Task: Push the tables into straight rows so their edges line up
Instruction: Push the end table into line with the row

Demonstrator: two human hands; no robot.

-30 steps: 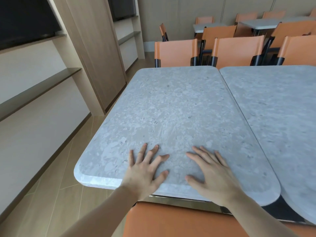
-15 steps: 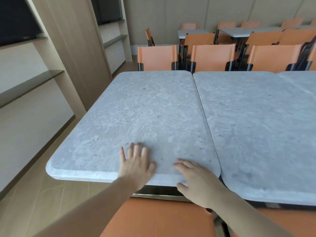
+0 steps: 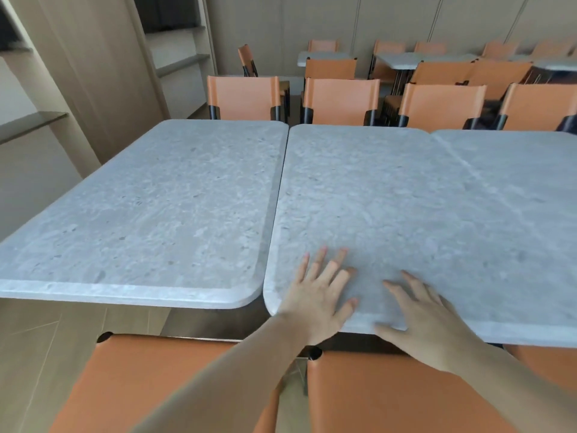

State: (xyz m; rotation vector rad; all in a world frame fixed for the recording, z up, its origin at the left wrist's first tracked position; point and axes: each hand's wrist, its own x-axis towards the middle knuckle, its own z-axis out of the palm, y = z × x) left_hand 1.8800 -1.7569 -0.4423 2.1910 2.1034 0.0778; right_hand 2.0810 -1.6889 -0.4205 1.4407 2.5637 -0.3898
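Left table (image 3: 150,207): grey stone-look top with rounded corners, standing at the left of the row; its near edge is sitting slightly farther from the viewer than its neighbour's.

Middle table (image 3: 390,195): lying just beside the left one, a thin seam showing between them. Probably heavy and rigid, smooth on top; best pushed at the near edge, where the hands are resting.

Left hand (image 3: 318,295): lying flat, fingers spread and released, grasping nothing.

Right hand (image 3: 427,323): resting likewise, palm down, fingers open, thumb hanging over the rim.

Right table (image 3: 524,182): running out of frame.

Orange chairs (image 3: 390,398): crowding the foreground, hiding the table legs and floor contact.
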